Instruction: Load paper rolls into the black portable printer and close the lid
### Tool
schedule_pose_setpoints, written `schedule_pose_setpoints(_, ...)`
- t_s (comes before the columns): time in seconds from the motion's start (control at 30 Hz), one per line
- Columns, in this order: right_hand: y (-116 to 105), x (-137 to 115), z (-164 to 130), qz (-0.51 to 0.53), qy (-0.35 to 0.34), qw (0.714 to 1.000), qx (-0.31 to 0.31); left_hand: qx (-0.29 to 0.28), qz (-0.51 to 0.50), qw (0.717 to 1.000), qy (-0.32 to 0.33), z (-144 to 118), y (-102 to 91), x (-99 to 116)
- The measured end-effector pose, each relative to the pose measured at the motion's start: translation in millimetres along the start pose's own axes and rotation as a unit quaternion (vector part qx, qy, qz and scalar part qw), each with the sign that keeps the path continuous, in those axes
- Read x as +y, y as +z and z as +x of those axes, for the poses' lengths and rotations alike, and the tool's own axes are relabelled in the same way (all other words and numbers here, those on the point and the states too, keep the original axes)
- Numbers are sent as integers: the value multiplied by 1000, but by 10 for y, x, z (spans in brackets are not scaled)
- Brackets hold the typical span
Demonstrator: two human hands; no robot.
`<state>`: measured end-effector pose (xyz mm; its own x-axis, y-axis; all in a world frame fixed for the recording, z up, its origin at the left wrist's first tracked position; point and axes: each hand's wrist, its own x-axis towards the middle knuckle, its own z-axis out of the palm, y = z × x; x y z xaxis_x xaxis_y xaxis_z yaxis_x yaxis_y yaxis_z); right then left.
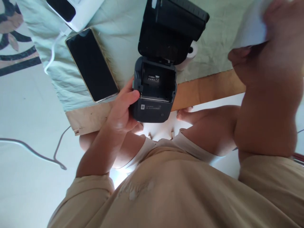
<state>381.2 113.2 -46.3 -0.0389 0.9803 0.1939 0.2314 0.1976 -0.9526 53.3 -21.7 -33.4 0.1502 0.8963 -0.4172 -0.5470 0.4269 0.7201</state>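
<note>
My left hand [123, 109] grips the left side of a small dark grey printer [152, 109] at the bed's edge. The printer's lid [169, 30] is swung up and back, and its inner compartment [155, 84] looks bare. My right hand [273, 41] is raised close to the camera at the upper right, blurred, holding something white [251, 27] that looks like paper. A white paper roll [191, 53] lies on the sheet just behind the printer's lid.
A black phone [91, 65] lies face up on the pale green sheet [114, 28]. A white device [73, 11] with a white cable [53, 50] sits at the top left. The wooden bed edge [209, 88] runs below. A grey cable [35, 152] trails on the white floor.
</note>
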Motion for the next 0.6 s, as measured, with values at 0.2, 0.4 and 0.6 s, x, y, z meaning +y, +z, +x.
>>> schedule_pose_setpoints(0.2, 174, 16, -131, -61, -34, 998, 7, 3, 5, 999, 32, 24, 20, -30)
schedule_pose_setpoints(0.4, 186, -50, -124, -157, -179, 971, 30, -24, -17, 999, 36, -28, 28, -26)
schedule_pose_setpoints(0.6, 286, 29, -113, -227, -183, 956, 5, -13, -45, 998, 40, -85, 37, -17)
